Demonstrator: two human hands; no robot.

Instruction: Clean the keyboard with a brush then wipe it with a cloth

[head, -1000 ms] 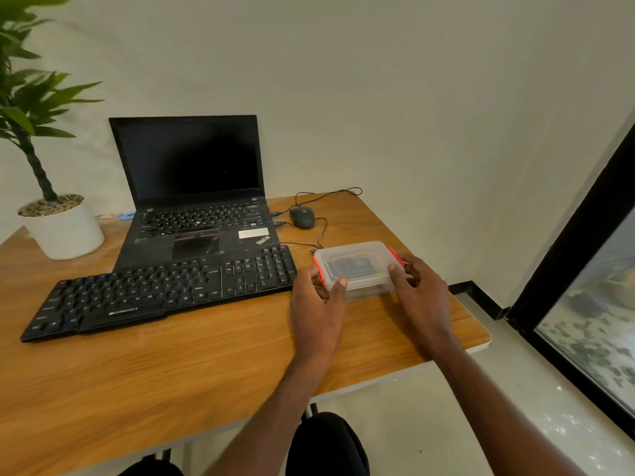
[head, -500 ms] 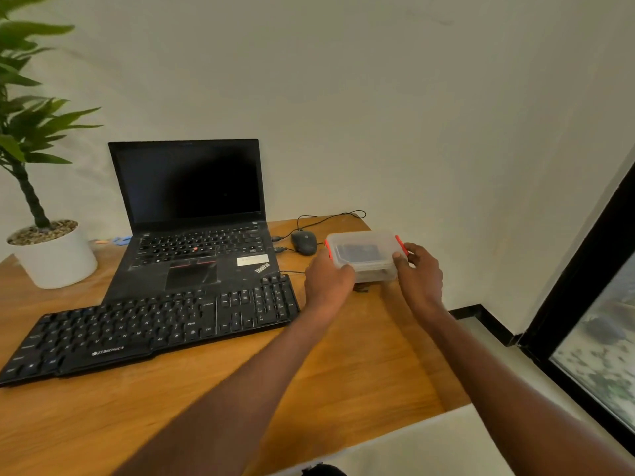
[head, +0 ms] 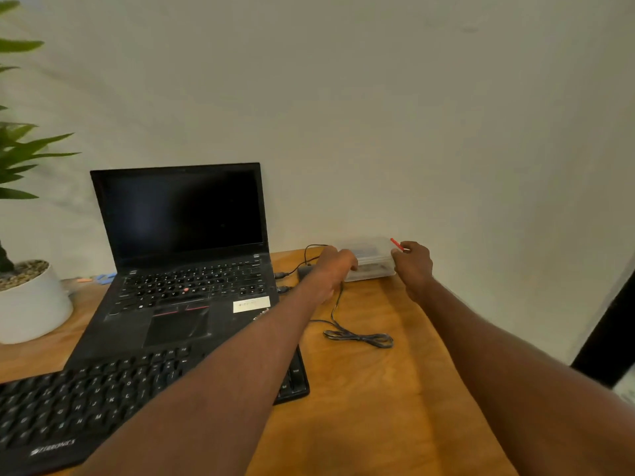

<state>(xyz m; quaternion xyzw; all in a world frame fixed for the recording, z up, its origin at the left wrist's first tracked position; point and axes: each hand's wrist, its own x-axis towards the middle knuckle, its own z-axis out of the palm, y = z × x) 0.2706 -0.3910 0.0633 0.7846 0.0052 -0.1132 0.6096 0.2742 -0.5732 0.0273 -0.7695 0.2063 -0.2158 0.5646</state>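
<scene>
Both hands grip a clear lidded box (head: pixel 372 259) at the far edge of the desk (head: pixel 395 389), the left hand (head: pixel 335 266) curled round its left end and the right hand (head: pixel 412 264) round its right. Nearest lies the keyboard (head: pixel 103 400), untouched, then a coiled cable (head: pixel 357 336) and the laptop (head: pixel 185 255). No brush or cloth shows; the box is best set flat, clear of the cable, leaving the keyboard free.

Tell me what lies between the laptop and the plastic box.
Head view: the left hand, a dark mouse partly hidden behind it, and black cables on the table.
</scene>
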